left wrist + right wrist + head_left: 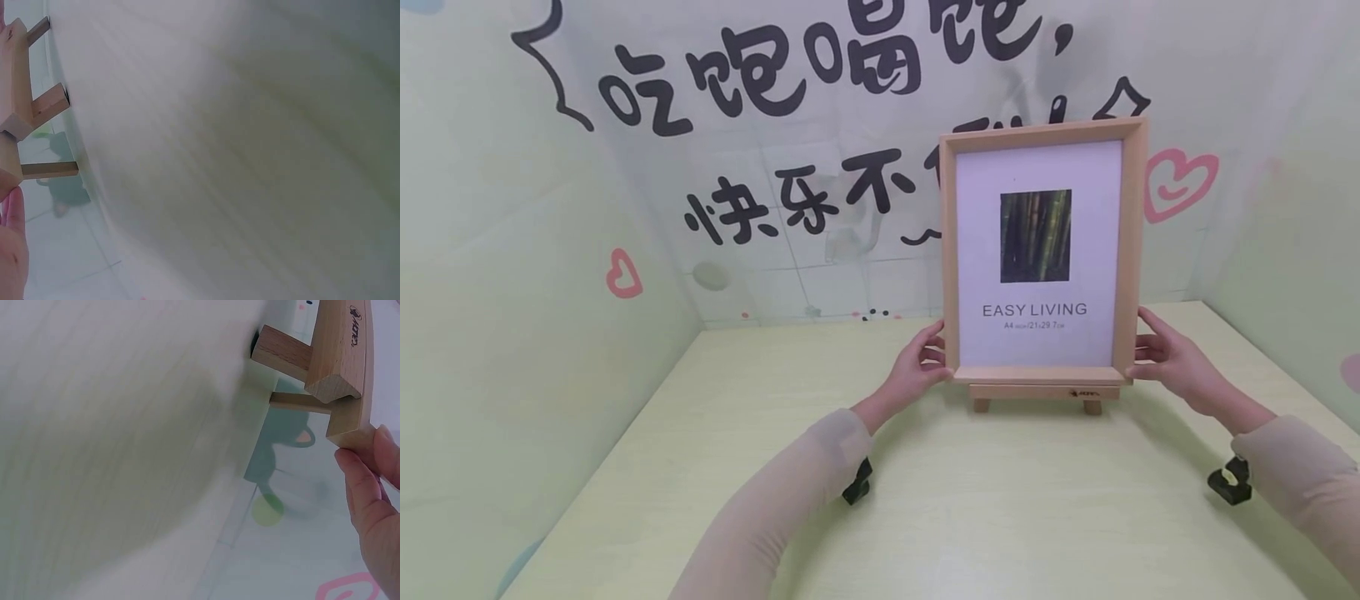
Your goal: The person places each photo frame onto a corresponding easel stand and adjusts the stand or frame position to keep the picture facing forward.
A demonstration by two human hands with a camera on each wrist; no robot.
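Note:
A light wooden picture frame (1131,250) stands upright on a small wooden easel (1037,392), right of centre in the head view. Behind its front are a white "EASY LIVING" sheet and a small bamboo picture (1036,237). My left hand (917,367) holds the frame's lower left corner, and my right hand (1180,367) holds the lower right one. In the right wrist view, thumb and fingers pinch the frame's corner (353,434) beside the easel's ledge (337,350). Only part of the left hand (14,250) shows in the left wrist view, near the easel legs (50,105).
Beneath everything lies a pale wood-grain table (850,533). A white wall cloth (820,283) with black lettering and pink hearts hangs behind, with pale side walls left and right. Black wrist mounts (1231,482) stick out below both sleeves.

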